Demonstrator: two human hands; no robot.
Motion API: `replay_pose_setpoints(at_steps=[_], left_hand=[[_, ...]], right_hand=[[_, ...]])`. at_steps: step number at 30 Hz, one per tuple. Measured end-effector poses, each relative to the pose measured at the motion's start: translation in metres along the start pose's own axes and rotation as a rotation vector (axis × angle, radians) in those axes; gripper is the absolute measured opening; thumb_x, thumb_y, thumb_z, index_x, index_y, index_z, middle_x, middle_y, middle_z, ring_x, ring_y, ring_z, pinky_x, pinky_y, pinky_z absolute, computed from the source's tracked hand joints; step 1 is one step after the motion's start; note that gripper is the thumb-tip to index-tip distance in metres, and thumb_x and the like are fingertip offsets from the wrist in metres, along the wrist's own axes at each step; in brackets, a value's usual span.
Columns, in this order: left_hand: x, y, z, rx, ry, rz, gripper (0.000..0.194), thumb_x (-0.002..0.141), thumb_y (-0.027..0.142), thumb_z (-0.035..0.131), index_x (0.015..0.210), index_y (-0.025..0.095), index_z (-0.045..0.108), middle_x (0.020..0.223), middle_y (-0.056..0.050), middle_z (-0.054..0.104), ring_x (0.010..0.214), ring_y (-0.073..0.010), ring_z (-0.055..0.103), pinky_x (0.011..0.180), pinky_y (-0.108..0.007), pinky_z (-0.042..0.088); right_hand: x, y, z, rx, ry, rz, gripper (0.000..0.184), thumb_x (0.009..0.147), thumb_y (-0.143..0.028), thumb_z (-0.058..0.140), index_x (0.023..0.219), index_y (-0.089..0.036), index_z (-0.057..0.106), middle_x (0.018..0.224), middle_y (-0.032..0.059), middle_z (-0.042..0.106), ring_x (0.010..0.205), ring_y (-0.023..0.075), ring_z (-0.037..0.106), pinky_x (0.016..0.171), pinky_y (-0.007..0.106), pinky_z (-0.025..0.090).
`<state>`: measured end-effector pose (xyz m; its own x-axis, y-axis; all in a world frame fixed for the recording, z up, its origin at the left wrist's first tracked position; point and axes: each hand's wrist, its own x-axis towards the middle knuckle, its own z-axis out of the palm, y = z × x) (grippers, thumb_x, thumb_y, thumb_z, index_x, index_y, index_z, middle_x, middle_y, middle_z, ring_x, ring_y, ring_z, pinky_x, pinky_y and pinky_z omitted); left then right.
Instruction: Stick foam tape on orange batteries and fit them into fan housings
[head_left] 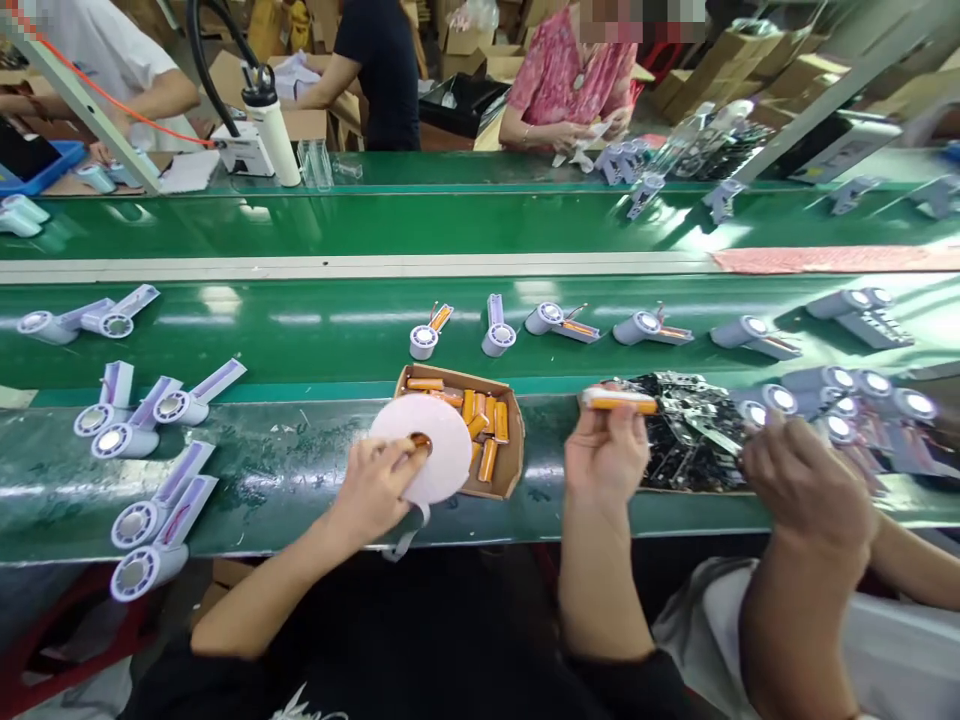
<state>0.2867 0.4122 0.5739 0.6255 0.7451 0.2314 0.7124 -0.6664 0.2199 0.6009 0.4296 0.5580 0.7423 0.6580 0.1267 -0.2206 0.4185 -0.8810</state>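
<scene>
My left hand [381,482] grips a roll of white tape [442,480] at its core, and a loose tail of tape hangs below it. Raised over the bench's right part, my right hand [609,455] pinches an orange battery [634,402] with a white strip along its top. Behind the roll, partly covered by it, sits a cardboard box [514,470] with several orange batteries [500,420] inside. Right of my right hand lies a heap of small black and metallic parts [679,430].
A co-worker's hand [806,485] works close on my right. Lilac fan-like housings with handles [135,440] stand at the left; more [499,325] stand along the green conveyor belt [315,340]. Several people are at the far side, one in a pink top [555,70].
</scene>
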Motion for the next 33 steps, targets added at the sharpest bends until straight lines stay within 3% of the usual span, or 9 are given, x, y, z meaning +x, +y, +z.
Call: replay_pose_setpoints(at_steps=[3, 6, 8, 11, 16, 21, 26, 30, 33], left_hand=[[0.054, -0.017, -0.025, -0.017, -0.184, 0.085, 0.101, 0.065, 0.05, 0.1, 0.154, 0.031, 0.056, 0.153, -0.014, 0.057, 0.14, -0.0431, 0.042, 0.109, -0.058, 0.04], [0.144, -0.02, -0.034, -0.061, -0.32, 0.124, 0.076, 0.081, 0.065, 0.084, 0.146, 0.033, 0.064, 0.148, -0.011, 0.063, 0.142, -0.0405, 0.044, 0.113, -0.057, 0.041], [0.21, -0.01, -0.021, -0.051, -0.368, 0.023, 0.064, 0.094, 0.068, 0.066, 0.143, 0.026, 0.066, 0.142, -0.013, 0.067, 0.14, -0.0379, 0.05, 0.114, -0.051, 0.043], [0.288, 0.018, 0.014, -0.008, -0.442, -0.174, 0.073, 0.099, 0.072, 0.052, 0.142, 0.014, 0.066, 0.144, -0.023, 0.065, 0.141, -0.0396, 0.055, 0.115, -0.048, 0.044], [0.341, 0.046, 0.046, -0.005, -0.536, -0.195, 0.053, 0.098, 0.042, 0.058, 0.134, 0.007, 0.071, 0.132, -0.028, 0.072, 0.128, -0.0358, 0.069, 0.102, -0.042, 0.054], [0.338, 0.007, 0.029, -0.091, -0.609, -0.056, 0.046, 0.08, 0.029, 0.073, 0.123, 0.017, 0.078, 0.12, -0.016, 0.079, 0.108, -0.0307, 0.075, 0.089, -0.035, 0.058], [0.264, -0.115, -0.015, -0.179, -0.463, 0.004, 0.049, 0.074, 0.014, 0.069, 0.121, 0.023, 0.078, 0.137, -0.009, 0.073, 0.125, -0.0269, 0.066, 0.105, -0.029, 0.049], [0.186, -0.204, -0.034, -0.204, -0.403, -0.144, 0.017, 0.069, 0.012, 0.072, 0.082, 0.02, 0.08, 0.106, -0.008, 0.08, 0.104, -0.0258, 0.072, 0.093, -0.029, 0.05], [0.155, -0.23, -0.02, -0.31, -0.377, -0.19, 0.001, 0.071, 0.019, 0.078, 0.072, 0.019, 0.078, 0.106, -0.007, 0.081, 0.099, -0.0223, 0.072, 0.089, -0.027, 0.05]], right_hand=[[0.008, -0.01, -0.02, -0.037, 0.0, 0.06, 0.047, 0.079, -0.048, 0.093, 0.113, -0.021, 0.074, 0.12, 0.0089, 0.08, 0.106, 0.0225, 0.079, 0.095, 0.04, 0.068], [-0.03, -0.009, -0.025, -0.078, -0.067, 0.285, 0.056, 0.074, -0.044, 0.097, 0.118, -0.02, 0.074, 0.116, 0.0133, 0.082, 0.1, 0.0278, 0.082, 0.088, 0.044, 0.069], [-0.059, -0.006, -0.026, -0.084, -0.053, 0.362, 0.062, 0.074, -0.045, 0.097, 0.124, -0.02, 0.071, 0.116, 0.0143, 0.082, 0.101, 0.0295, 0.082, 0.089, 0.044, 0.069], [-0.083, -0.01, -0.028, -0.077, -0.034, 0.412, 0.069, 0.075, -0.045, 0.096, 0.133, -0.022, 0.066, 0.115, 0.014, 0.083, 0.102, 0.031, 0.082, 0.09, 0.046, 0.069], [-0.082, -0.024, -0.049, -0.097, -0.043, 0.395, 0.061, 0.079, -0.043, 0.094, 0.13, -0.025, 0.064, 0.106, 0.0124, 0.084, 0.097, 0.033, 0.083, 0.082, 0.044, 0.071], [-0.068, -0.03, -0.078, -0.143, 0.005, 0.334, 0.061, 0.077, -0.043, 0.095, 0.126, -0.024, 0.065, 0.105, 0.012, 0.084, 0.093, 0.0322, 0.084, 0.075, 0.039, 0.071], [-0.032, -0.033, -0.078, -0.158, -0.012, 0.309, 0.065, 0.072, -0.042, 0.099, 0.122, -0.022, 0.064, 0.1, 0.0105, 0.084, 0.089, 0.0295, 0.083, 0.081, 0.042, 0.07], [0.006, -0.025, -0.024, -0.134, -0.126, 0.154, 0.063, 0.072, -0.041, 0.099, 0.12, -0.023, 0.063, 0.099, 0.0086, 0.084, 0.094, 0.0281, 0.083, 0.091, 0.048, 0.068], [0.026, -0.005, 0.043, -0.148, -0.356, 0.136, 0.062, 0.075, -0.045, 0.095, 0.121, -0.022, 0.061, 0.105, 0.0121, 0.084, 0.099, 0.0293, 0.083, 0.093, 0.05, 0.066]])
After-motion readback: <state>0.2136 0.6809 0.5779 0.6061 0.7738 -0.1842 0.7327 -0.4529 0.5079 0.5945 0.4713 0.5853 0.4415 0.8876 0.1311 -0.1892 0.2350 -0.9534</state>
